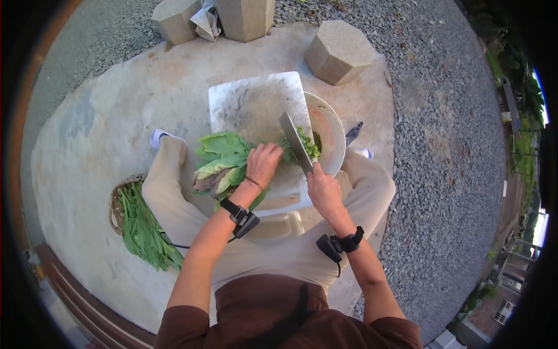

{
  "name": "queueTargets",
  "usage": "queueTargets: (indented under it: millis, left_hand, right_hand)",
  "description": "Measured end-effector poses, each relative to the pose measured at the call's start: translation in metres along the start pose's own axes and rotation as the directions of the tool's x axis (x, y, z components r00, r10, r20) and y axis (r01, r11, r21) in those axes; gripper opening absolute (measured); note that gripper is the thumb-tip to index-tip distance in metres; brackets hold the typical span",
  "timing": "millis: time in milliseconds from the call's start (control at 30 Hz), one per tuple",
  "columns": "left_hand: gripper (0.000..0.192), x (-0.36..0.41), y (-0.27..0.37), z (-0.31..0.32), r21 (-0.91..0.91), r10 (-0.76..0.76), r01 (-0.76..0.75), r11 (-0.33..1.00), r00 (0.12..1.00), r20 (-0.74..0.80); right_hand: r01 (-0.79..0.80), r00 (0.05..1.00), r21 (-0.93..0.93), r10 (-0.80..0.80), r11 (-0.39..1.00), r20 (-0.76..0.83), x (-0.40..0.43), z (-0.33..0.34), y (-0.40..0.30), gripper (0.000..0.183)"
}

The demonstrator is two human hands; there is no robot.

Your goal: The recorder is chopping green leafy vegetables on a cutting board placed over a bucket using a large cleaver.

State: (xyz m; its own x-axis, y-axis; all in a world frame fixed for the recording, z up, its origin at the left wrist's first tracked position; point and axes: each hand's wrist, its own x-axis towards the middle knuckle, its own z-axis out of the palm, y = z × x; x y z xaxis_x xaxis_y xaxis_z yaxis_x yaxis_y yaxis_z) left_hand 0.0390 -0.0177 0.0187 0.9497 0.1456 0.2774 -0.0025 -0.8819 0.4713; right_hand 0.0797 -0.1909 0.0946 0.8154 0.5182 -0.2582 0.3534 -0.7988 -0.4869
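In my right hand (324, 190) is the handle of a cleaver (295, 141), its wide blade slanting up and to the left over the cutting board (255, 98). Chopped greens (308, 144) lie by the blade at the board's right edge. My left hand (263, 163) grips a bunch of large leafy greens (224, 152), its leaves spreading left over the board; one leaf is brown and withered. Under the board's right side stands a round pale bucket (333, 126), partly covered, with some green bits inside near the board's edge.
On my left a woven basket (115, 209) lies tilted, with long leafy greens (146, 231) spilling out. Concrete stools (339, 52) stand ahead on the concrete slab (87, 170). Gravel (440, 174) borders it on the right. A dark strap-like item (354, 132) lies beside the bucket.
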Motion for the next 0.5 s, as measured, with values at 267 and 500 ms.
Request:
queueTargets:
  millis: [267,500]
  left_hand:
    - [0.012,-0.005,-0.001,0.01,-0.027,-0.002,-0.001,1.0,0.994,-0.114]
    - [0.014,-0.011,0.0,0.001,0.002,0.055,-0.055,0.998,0.992,-0.113]
  right_hand:
    - [0.063,0.991,-0.129,-0.078,0.99,-0.112,0.033,0.033,-0.013,0.01]
    - [0.056,0.992,-0.026,-0.059,0.998,-0.115,0.043,0.025,-0.005,0.015]
